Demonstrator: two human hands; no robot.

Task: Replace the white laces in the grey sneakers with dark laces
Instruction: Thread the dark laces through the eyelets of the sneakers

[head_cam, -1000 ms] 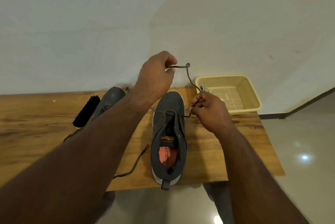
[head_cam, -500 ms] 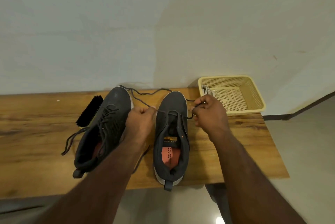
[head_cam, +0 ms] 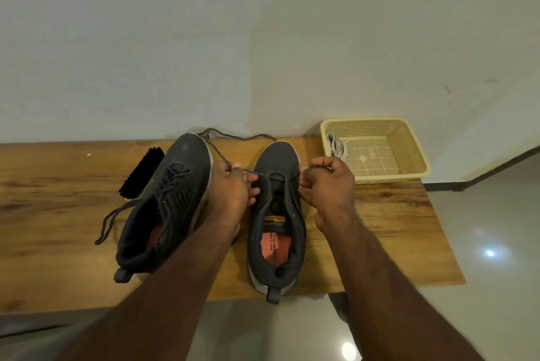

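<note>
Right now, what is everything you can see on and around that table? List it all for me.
sneakers: two, grey; left sneaker already laced dark, right sneaker with the lace only through its front eyelets, side by side on the table.
dark lace: one, dark grey, through the right sneaker, slack trailing past the toes toward the wall.
brush: one, black bristles, left of the left sneaker, partly behind it.
basket: one, pale yellow, far right corner of the table.
white laces: a bundle, count unclear, in the basket's left end.
table: one, brown wood, against the wall.
left hand: pinches the lace left of the right sneaker.
right hand: pinches the lace on its right.
</note>
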